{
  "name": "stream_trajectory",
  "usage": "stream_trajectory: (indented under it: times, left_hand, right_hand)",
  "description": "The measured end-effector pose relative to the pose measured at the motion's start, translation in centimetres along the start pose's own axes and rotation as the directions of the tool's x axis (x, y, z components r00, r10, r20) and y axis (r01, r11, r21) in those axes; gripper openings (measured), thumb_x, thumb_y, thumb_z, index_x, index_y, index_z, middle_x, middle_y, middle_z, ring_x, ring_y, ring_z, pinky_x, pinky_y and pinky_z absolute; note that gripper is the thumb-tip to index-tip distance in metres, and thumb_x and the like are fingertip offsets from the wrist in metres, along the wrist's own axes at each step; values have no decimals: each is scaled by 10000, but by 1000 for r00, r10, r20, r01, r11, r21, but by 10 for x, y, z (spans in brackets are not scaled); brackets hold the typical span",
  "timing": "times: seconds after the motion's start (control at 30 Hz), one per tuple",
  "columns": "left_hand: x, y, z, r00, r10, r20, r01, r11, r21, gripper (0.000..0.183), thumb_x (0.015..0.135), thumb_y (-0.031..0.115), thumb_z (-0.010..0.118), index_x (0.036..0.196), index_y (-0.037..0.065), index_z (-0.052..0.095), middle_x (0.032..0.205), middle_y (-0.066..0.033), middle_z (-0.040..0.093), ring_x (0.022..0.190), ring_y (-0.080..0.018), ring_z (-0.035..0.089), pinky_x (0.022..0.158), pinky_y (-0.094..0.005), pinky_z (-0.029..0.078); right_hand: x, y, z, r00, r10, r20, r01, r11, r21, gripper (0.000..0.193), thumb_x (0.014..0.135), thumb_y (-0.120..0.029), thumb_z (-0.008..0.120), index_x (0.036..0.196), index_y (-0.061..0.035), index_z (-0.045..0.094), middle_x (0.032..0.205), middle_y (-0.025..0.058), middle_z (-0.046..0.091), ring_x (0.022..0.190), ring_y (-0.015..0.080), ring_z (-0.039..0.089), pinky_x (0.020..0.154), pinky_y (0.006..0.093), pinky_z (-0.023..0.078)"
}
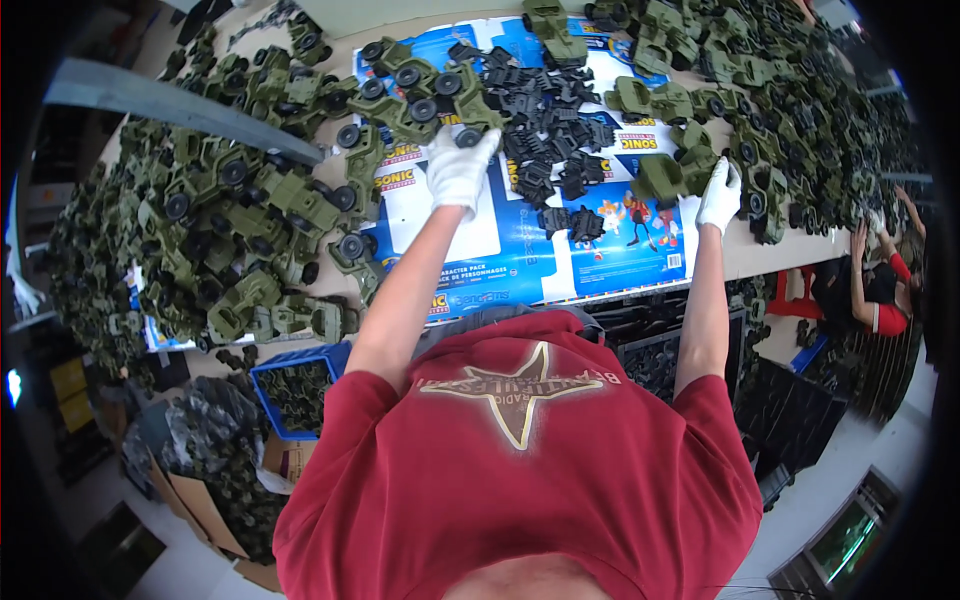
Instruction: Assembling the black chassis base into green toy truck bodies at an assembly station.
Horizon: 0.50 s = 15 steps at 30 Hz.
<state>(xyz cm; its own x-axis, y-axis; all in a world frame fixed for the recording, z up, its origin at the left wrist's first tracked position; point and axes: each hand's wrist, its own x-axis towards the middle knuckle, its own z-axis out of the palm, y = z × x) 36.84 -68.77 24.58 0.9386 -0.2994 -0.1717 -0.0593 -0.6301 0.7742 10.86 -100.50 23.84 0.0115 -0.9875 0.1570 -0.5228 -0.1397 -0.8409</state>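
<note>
My left hand, in a white glove, closes on the near end of an olive-green toy jeep with black wheels. Other green jeeps crowd against it, on its left side. My right hand, gloved too, has its fingers closed at the edge of another green toy jeep body; part of the grip is hidden. Between my hands lies a loose heap of small black plastic parts. Beneath everything are blue and white printed sheets spread over the table.
Piles of green toy jeeps cover the table's left side, and more fill the far right. A grey metal bar crosses at upper left. Below the table edge stand a blue crate and a cardboard box. Another person works at far right.
</note>
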Motion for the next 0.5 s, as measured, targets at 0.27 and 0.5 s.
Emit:
stream_trajectory:
  times: [0.27,0.5]
  left_hand:
    - [30,-17,31,998,1,-58,-30,864,-502,847,731,246,825,1381,-59,375,1102,-134,648,903,-195,647,764,-318,536]
    - [-31,-50,-53,889,-85,451,354,751,-557,467,907,247,643,1330,82,532,1065,-68,669,780,-128,651,513,-260,511]
  right_hand:
    - [-96,20,3,921,-354,164,363,931,-25,482,828,-177,733,1242,18,579,1259,214,575,1181,335,550,1017,418,421]
    - [-173,8,21,695,-78,714,223,968,-111,418,818,-245,767,1154,-18,665,1103,188,670,982,275,653,856,340,502]
